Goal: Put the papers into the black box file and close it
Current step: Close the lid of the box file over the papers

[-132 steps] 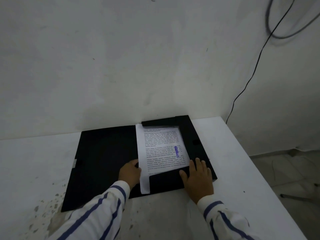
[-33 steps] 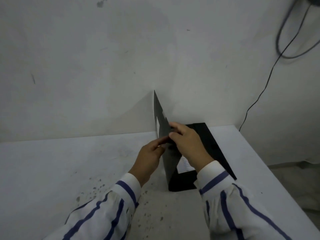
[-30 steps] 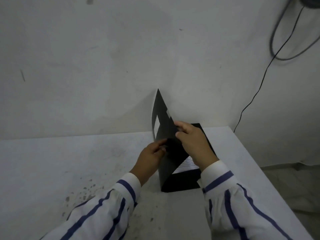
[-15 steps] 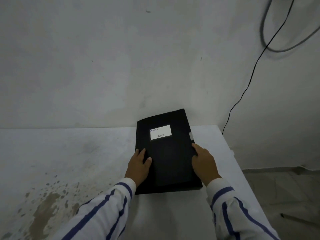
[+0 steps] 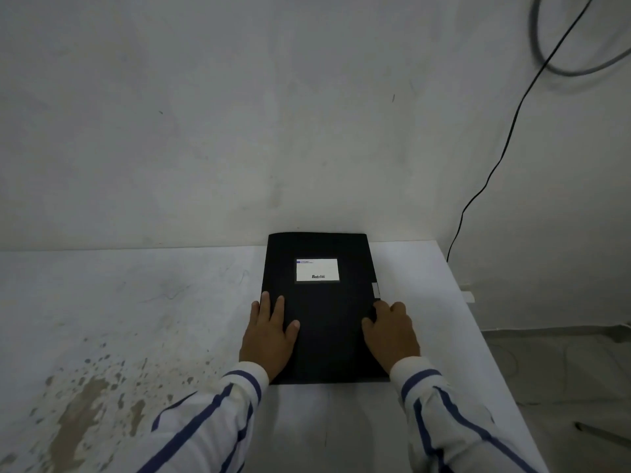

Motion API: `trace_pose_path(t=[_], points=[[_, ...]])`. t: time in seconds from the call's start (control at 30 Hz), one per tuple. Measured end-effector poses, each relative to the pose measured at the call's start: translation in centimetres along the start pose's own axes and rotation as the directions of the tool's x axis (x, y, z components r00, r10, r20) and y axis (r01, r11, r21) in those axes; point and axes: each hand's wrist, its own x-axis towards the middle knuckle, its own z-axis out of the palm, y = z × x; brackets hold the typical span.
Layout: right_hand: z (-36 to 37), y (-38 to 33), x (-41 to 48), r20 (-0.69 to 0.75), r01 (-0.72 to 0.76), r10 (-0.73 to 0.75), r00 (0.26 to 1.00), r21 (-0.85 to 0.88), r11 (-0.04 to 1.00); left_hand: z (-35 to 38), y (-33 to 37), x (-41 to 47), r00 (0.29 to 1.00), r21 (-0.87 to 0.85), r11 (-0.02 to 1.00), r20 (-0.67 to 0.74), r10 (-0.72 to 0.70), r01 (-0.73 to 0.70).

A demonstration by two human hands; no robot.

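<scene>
The black box file point(image 5: 324, 312) lies closed and flat on the white table point(image 5: 136, 319), its far end against the wall. A white label point(image 5: 317, 269) shows on its cover and a small grey clasp tab point(image 5: 376, 290) sits on its right edge. My left hand point(image 5: 269, 336) rests flat on the file's left side, fingers spread. My right hand point(image 5: 391, 332) lies on the right edge just below the tab, fingers curled over the edge. No papers are visible; the cover hides the inside.
The table's right edge point(image 5: 478, 336) runs close beside the file, with floor beyond. A black cable point(image 5: 505, 148) hangs down the wall at the right. Brown stains point(image 5: 85, 404) mark the table at the near left.
The cover, which stood upright a second ago, has come down flat over the papers. Both hands moved from pinching the cover to resting on the closed file.
</scene>
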Motion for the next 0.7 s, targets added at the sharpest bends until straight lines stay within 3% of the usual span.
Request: trace_pose_path(t=[0.2, 0.53, 0.7], points=[[1.2, -0.3, 1.0, 0.103, 0.001, -0.010, 0.995, 0.081, 0.997, 0.2, -0.1, 0.1, 1.000, 0.033, 0.999, 0.000, -0.003, 0.003], [2.1, -0.3, 1.4, 0.101, -0.029, 0.023, 0.995, 0.061, 0.998, 0.2, -0.2, 0.3, 1.000, 0.015, 1.000, 0.028, 0.002, -0.003], [2.1, -0.9, 0.4, 0.061, 0.030, -0.026, 0.998, -0.075, 0.997, -1.0, 0.0, 0.0, 0.999, 0.064, 0.998, 0.053, 0.009, -0.013]])
